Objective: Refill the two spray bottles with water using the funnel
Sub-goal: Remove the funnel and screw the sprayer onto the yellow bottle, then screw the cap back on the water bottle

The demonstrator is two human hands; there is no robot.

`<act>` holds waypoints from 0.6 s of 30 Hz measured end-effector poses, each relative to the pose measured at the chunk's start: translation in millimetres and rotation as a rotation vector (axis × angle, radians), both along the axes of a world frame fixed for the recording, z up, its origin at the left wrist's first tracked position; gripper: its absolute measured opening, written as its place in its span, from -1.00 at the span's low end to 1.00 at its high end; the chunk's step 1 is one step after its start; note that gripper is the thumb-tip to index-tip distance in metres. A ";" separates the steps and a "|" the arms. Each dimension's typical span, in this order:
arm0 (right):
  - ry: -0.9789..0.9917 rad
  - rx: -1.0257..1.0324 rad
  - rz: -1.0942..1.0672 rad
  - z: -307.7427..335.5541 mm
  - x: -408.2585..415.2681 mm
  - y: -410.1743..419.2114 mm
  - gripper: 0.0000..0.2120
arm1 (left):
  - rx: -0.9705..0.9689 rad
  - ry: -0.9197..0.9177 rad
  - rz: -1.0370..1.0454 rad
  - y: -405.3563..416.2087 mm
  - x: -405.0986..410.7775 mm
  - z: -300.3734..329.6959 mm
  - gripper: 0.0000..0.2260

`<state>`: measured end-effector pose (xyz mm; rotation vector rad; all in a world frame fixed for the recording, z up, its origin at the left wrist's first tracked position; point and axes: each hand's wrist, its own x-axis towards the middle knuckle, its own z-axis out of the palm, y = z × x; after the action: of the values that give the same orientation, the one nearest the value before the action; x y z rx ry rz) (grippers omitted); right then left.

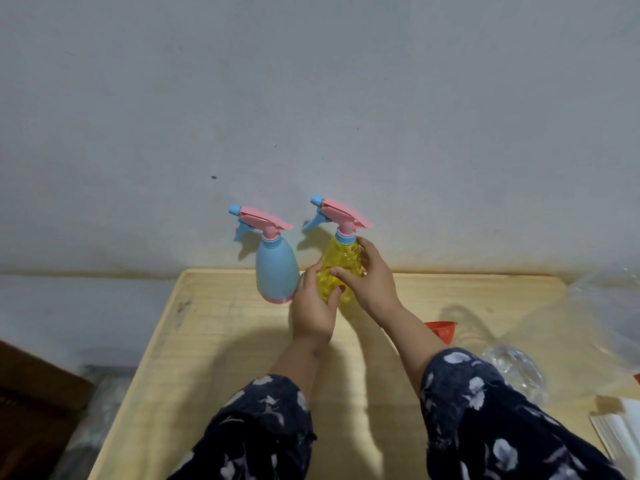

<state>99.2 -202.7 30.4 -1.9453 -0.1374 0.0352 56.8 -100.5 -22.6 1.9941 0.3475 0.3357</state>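
yellow spray bottle (341, 268): stands upright at the far edge of the wooden table (214, 341), touching or nearly touching the wall (311, 98) behind it; both hands are on its body.
blue spray bottle (277, 271): just left of the yellow spray bottle, upright, not held; whether the two bodies touch I cannot tell.
left hand (313, 306): wraps the lower body of the yellow spray bottle from its left side, fingers curled round the plastic.
right hand (369, 277): curls round the upper body of the yellow spray bottle from its right, thumb up near the shoulder, fingertips across the front.
handling of the yellow spray bottle: judged light; thin clear plastic that would flex under a hard squeeze and go slippery once wet. The textured body gives some purchase.
where to hold: probably one hand low on the body to steady it, the other on the blue collar (346, 239) under the pink trigger head (343, 213), since that head must unscrew before filling.
long axis: vertical on both bottles, base on the table, neck up.
pointing: both nozzles aim left of the yellow spray bottle, along the wall, triggers hanging below them.
orange funnel (445, 330): lies right of and nearer than the yellow spray bottle, partly hidden by the right forearm.
clear plastic bottle (516, 368): lies further right and nearer, blurred; possibly the water source.
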 end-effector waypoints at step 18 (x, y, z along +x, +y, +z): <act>0.192 -0.202 -0.094 21.6 -139.5 -77.7 -0.50 | 0.175 -0.065 -0.269 -37.0 -70.5 67.1 -0.72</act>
<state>-40.3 -280.4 51.9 -2.1351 0.0878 0.1793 -13.8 -137.5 44.5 2.1640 0.0067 0.2666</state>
